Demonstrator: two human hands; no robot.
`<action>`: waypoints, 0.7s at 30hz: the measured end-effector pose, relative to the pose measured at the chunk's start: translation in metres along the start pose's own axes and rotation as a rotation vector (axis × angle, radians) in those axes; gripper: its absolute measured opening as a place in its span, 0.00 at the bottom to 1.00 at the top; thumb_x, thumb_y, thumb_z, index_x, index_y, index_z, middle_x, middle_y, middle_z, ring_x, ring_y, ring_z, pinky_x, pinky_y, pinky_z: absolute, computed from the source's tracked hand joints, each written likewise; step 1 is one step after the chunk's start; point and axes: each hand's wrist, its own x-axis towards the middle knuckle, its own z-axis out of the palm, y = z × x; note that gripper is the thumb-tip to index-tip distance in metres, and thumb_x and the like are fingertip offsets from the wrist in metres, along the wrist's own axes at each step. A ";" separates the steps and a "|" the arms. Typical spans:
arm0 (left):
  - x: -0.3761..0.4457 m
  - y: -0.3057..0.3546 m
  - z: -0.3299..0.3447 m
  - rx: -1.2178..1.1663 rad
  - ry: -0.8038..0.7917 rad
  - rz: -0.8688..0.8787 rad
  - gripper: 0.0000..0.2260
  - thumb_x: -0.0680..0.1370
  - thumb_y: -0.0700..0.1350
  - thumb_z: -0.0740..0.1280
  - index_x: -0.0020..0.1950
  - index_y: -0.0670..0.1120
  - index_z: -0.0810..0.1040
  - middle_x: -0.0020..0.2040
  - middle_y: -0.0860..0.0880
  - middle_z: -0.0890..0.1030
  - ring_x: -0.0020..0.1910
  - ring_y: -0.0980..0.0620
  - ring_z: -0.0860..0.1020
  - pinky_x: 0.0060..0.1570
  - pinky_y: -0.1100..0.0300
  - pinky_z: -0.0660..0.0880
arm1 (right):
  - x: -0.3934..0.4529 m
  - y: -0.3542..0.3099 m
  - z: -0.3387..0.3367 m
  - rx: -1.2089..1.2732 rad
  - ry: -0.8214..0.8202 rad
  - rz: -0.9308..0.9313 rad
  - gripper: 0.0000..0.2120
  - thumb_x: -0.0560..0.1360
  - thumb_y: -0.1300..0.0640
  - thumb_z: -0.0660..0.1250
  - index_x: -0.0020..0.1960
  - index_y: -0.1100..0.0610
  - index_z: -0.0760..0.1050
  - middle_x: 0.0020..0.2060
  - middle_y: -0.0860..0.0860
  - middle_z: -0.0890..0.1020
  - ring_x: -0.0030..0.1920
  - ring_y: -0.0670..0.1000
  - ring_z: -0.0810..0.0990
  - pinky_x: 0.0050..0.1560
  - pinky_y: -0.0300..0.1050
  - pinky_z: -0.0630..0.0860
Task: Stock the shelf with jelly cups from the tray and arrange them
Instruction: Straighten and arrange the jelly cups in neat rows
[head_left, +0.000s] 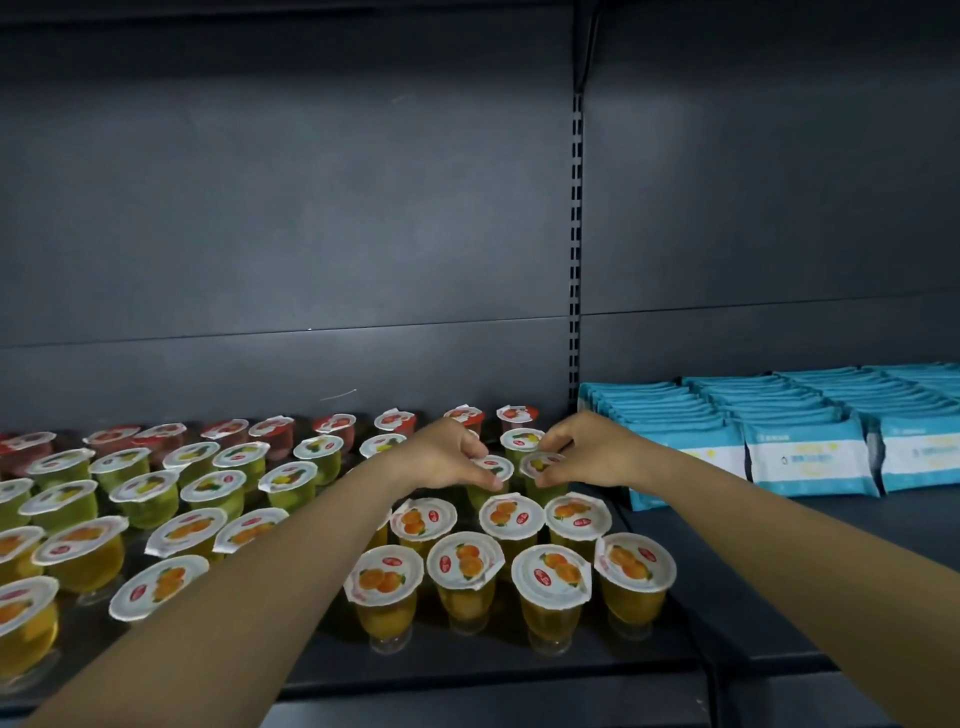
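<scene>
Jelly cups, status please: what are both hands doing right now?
Left hand pinching a green cup, right hand pinching its neighbour. Both cups on the shelf. Nothing blocking.

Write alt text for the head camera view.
Two hands, the left hand and right hand, each grip a green jelly cup among rows of orange, green and red cups on a dark shelf. Blue packets sit to the right.
</scene>
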 end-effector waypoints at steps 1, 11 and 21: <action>-0.001 0.000 -0.001 0.008 0.002 -0.005 0.11 0.74 0.49 0.71 0.53 0.46 0.79 0.50 0.50 0.74 0.49 0.52 0.74 0.43 0.64 0.69 | 0.001 0.001 0.001 0.000 0.009 -0.001 0.22 0.70 0.53 0.74 0.63 0.54 0.77 0.58 0.49 0.80 0.56 0.48 0.78 0.59 0.45 0.75; -0.011 -0.021 -0.013 0.064 0.078 -0.039 0.17 0.74 0.47 0.71 0.61 0.44 0.79 0.54 0.51 0.77 0.52 0.55 0.76 0.44 0.65 0.73 | 0.004 0.000 0.005 0.134 0.024 -0.033 0.27 0.68 0.54 0.76 0.65 0.55 0.75 0.62 0.49 0.78 0.59 0.47 0.76 0.59 0.41 0.73; -0.011 -0.027 -0.014 0.069 0.039 -0.064 0.10 0.73 0.51 0.71 0.47 0.48 0.73 0.47 0.49 0.69 0.46 0.52 0.69 0.39 0.66 0.69 | 0.000 0.001 0.007 0.083 -0.041 -0.022 0.27 0.71 0.54 0.73 0.68 0.54 0.71 0.66 0.49 0.74 0.64 0.49 0.73 0.62 0.42 0.70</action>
